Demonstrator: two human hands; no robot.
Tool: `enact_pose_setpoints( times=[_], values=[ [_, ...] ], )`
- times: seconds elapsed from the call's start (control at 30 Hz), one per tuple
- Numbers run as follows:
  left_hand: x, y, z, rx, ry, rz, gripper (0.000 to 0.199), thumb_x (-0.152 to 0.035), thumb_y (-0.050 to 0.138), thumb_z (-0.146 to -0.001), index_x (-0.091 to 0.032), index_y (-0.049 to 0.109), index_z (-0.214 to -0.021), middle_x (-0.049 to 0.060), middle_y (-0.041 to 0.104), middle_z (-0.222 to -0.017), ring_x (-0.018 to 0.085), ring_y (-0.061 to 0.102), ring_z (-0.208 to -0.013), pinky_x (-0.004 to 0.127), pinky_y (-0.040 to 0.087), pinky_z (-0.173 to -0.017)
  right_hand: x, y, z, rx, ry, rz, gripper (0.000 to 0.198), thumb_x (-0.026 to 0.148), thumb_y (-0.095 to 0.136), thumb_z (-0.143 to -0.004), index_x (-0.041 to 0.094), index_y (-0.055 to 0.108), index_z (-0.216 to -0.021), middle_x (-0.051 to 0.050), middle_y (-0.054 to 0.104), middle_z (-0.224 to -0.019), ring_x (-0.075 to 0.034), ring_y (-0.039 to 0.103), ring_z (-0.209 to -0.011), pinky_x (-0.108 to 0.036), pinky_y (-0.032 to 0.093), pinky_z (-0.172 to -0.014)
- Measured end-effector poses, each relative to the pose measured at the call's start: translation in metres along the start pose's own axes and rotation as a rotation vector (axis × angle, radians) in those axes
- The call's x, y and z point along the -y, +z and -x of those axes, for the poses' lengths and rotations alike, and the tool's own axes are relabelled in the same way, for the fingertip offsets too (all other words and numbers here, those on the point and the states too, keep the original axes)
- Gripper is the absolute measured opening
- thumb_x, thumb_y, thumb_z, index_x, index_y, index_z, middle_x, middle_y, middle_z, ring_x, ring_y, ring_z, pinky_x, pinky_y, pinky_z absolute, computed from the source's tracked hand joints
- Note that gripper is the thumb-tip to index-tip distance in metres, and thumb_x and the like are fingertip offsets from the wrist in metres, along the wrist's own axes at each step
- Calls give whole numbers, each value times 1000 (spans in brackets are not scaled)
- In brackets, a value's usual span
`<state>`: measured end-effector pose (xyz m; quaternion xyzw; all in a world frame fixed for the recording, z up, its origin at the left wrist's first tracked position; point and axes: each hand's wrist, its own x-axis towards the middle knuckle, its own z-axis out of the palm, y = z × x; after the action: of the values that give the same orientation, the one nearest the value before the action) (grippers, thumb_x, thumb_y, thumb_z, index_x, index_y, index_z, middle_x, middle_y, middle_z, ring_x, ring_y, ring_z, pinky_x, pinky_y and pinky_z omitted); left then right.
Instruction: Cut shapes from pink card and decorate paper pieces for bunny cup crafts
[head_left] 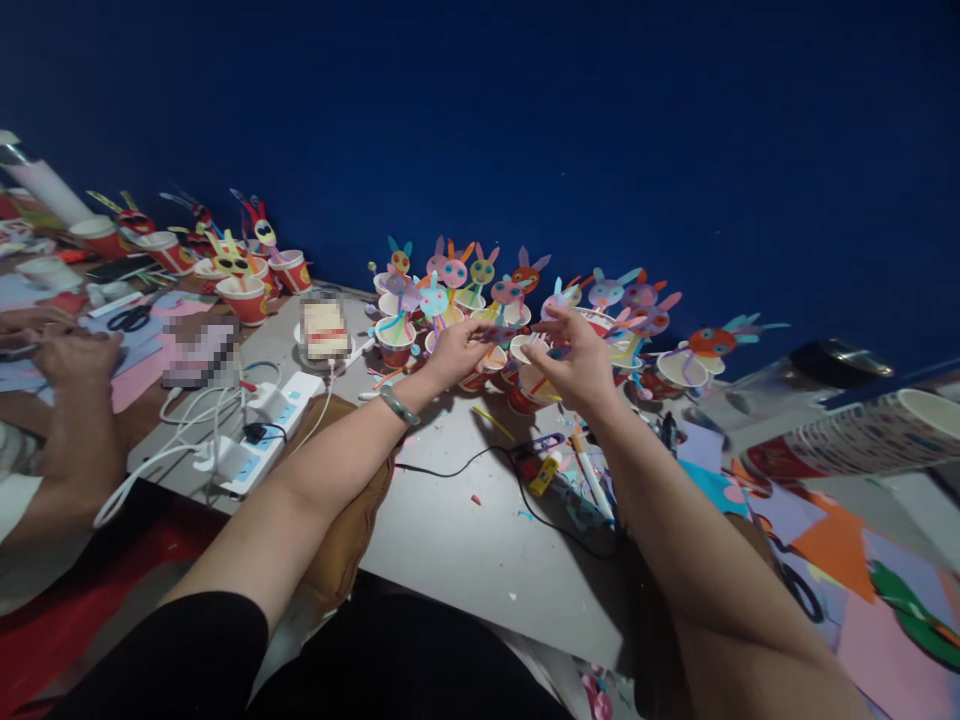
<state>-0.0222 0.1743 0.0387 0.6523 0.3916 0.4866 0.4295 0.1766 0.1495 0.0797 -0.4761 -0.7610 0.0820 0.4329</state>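
Note:
My left hand, a bangle on its wrist, reaches over the near paper cups. Its fingers are pressed together and blurred at the tips, and what they hold, if anything, I cannot make out. Beside it my right hand is curved, thumb and fingers apart, above a paper cup. Around both hands stand several red-and-white cups with coloured paper rabbit heads on strips, among them a light blue rabbit head and an orange one. A white-lilac rabbit head is just behind my right fingers.
A power strip with white cables lies left, near a phone. Another person's hand works at far left, by scissors. Markers, a yellow piece and a black cable lie in front. Stacked cups and coloured paper are right.

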Motion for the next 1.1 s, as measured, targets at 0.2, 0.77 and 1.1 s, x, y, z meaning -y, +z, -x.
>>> enact_pose_setpoints(
  times=[0.2,0.77,1.1],
  values=[
    [-4,-1,0,-5,-43,79,19,-21,63,-86,-12,67,-102,0,67,-62,13,61,-49,24,50,-52,17,12,-30,87,-15,-5,55,36,77,-74,22,59,-124,-5,75,-95,-30,70,-94,-51,50,-91],
    [2,7,0,-68,-181,343,29,-37,70,-86,-13,60,-75,-5,56,-58,9,64,-57,21,57,-58,19,26,-51,149,73,225,36,25,60,-81,18,61,-116,-6,70,-75,-26,65,-76,-43,45,-81],
    [-6,4,1,-96,-272,399,20,-26,60,-95,-12,58,-81,-2,62,-58,9,67,-55,18,56,-58,35,8,-20,-131,-58,121,38,31,59,-85,23,53,-121,-5,71,-93,-23,66,-75,-39,51,-73]
  ],
)
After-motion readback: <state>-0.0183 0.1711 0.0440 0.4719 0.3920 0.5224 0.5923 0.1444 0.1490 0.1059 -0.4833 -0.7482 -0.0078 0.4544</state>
